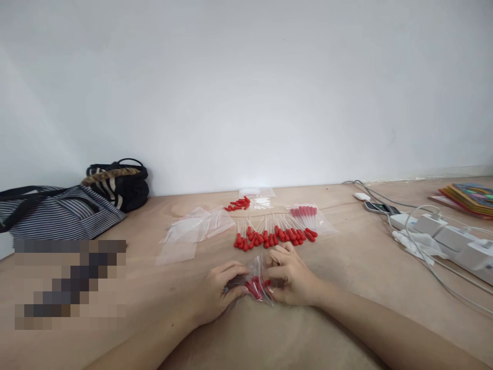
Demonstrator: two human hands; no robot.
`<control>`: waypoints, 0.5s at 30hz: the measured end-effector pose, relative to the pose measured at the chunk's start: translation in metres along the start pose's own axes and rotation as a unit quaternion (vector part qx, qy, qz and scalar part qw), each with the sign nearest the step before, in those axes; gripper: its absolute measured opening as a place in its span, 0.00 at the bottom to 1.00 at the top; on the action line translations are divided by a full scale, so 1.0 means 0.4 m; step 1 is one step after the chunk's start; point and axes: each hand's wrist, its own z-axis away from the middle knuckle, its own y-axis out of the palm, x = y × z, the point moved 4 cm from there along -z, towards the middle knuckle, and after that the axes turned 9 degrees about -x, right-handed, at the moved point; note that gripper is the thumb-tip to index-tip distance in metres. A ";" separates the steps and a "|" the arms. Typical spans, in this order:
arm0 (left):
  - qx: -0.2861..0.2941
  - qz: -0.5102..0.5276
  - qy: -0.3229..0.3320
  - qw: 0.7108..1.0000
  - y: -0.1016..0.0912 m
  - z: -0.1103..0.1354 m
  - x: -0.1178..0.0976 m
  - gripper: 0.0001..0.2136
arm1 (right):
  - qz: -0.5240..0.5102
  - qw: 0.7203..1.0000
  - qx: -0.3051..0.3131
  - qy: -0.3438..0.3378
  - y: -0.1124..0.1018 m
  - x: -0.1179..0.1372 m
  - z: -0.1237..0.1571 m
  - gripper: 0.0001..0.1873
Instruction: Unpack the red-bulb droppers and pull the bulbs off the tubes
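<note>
Near the middle of the table, the left hand pinches one end of a clear zip bag between thumb and curled fingers; the right hand, fingers bent, grips its zip end. Red pieces fill the bag. Both hands turn inward. Beyond lie red-tipped sticks, then flat bags leftward and loose red pieces toward the far edge.

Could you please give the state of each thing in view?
Small zip bag: held by left hand and right hand, red pieces inside
Flat zip bags: overlapping
Red-tipped sticks: in a row
Rear zip bag: more red-tipped sticks inside
Loose red pieces: clustered
Power strip: chargers plugged in
Black device: lit green
Booklets: stacked
</note>
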 end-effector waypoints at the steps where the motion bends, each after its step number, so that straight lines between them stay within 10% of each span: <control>1: 0.001 0.001 -0.001 1.000 0.000 0.000 0.000 0.10 | 0.007 1.000 0.008 -0.017 0.001 0.003 0.000 0.08; 15: -0.004 0.005 -0.023 1.000 -0.002 0.003 0.011 0.10 | 0.068 0.995 0.024 -0.073 0.001 0.002 0.008 0.13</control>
